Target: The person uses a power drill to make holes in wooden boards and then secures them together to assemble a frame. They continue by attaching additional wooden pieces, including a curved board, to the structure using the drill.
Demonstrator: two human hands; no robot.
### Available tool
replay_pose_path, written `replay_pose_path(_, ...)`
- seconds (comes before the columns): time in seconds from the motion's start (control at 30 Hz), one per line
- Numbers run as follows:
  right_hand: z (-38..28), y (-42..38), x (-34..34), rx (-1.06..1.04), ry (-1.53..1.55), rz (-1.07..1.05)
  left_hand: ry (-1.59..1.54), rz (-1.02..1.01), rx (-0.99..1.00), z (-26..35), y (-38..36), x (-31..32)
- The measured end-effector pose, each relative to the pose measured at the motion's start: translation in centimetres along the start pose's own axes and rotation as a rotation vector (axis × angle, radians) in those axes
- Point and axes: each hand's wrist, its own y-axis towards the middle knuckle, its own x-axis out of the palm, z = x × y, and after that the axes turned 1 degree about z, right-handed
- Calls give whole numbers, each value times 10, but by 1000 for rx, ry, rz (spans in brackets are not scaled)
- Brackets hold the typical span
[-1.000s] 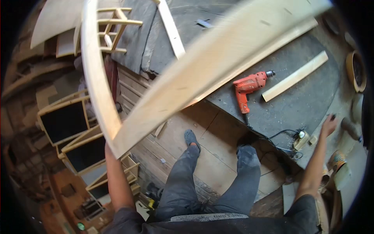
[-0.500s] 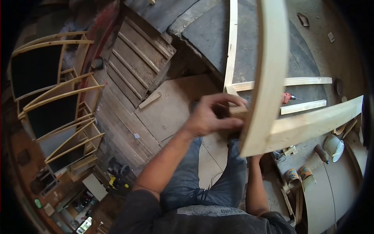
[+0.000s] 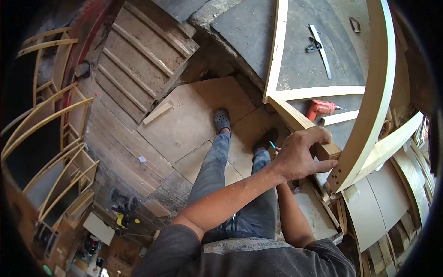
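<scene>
My left hand (image 3: 302,156) grips a small brown wooden block (image 3: 328,151) between thumb and fingers. The block sits against the side of a tall curved wooden board (image 3: 384,83), near its lower end, where several small holes show. A second pale beam (image 3: 385,150) meets that board at the corner. Another beam (image 3: 290,113) runs toward my fingers from the far corner; whether it joins the block is hidden. My right hand is out of sight behind my left hand and forearm; only my right forearm shows. A thin blue-tipped stick (image 3: 272,145) pokes out beside my left wrist.
A red drill (image 3: 321,108) lies on the dark surface (image 3: 249,34) by a short wood strip (image 3: 340,117). Farther back is a narrow strip (image 3: 324,57) with a dark tool (image 3: 314,45). Curved frames (image 3: 55,115) stand at left, and curved panels (image 3: 376,207) at right.
My view has shifted, bringing the drill and both feet into sight. My left hand, still on the block, and the curved board now appear farther right. The holes at the board's end have become visible.
</scene>
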Motion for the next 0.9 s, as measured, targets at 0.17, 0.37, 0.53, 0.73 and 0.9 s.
replay_pose_path(0.17, -3, -3, -1, 11, 38, -7, -10, 8, 26, -2, 1, -1)
replay_pose_path(0.37, -6, 7, 2, 15, 98, -33, -26, -29, -40, 0, 2, -2)
replay_pose_path(0.53, -27, 28, 4, 7, 157, -42, -28, 10, 83, -7, 3, 1)
replay_pose_path(0.73, -49, 58, 5, 4, 233, -35, -8, 19, 151, -8, 5, 2)
replay_pose_path(0.9, -66, 88, 3, 4, 303, -28, -24, -22, 108, -8, 7, 2)
